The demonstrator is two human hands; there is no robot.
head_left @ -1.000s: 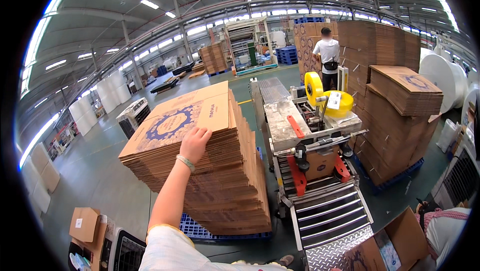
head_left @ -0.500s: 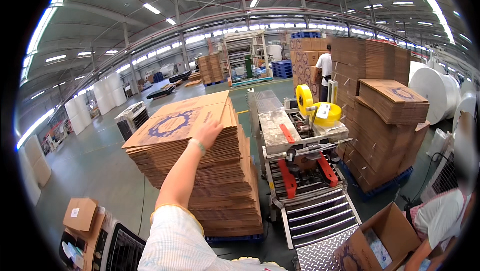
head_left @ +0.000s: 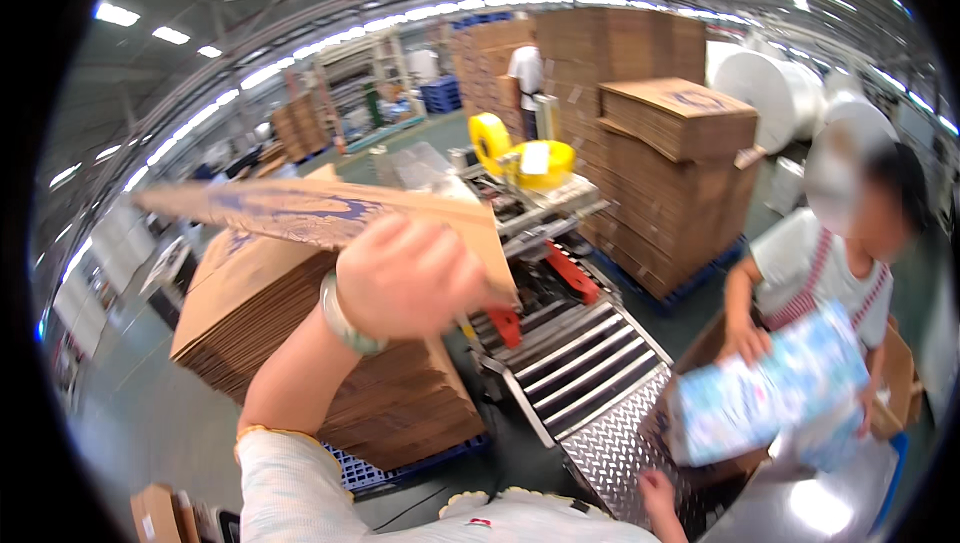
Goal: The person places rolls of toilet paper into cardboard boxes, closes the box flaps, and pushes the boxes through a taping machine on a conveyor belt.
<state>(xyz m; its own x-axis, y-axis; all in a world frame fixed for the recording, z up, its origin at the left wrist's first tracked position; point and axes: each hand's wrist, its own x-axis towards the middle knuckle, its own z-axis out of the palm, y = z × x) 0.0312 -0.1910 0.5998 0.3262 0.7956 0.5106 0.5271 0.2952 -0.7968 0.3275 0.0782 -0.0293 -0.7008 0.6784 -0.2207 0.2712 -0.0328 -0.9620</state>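
The left hand (head_left: pixel 410 278) grips a flat brown cardboard sheet (head_left: pixel 300 211) with a blue print, fingers closed over its near edge, holding it tilted above the stack of flattened boxes (head_left: pixel 300 343), whose ribbed side sits on a blue pallet (head_left: pixel 400 468). The right hand (head_left: pixel 657 493) shows only partly at the lower edge; its fingers cannot be made out. Just right of the stack runs a metal roller conveyor (head_left: pixel 575 358) ending in a studded steel plate. Beyond it a co-worker holds a glossy pale blue pack (head_left: pixel 765 398)
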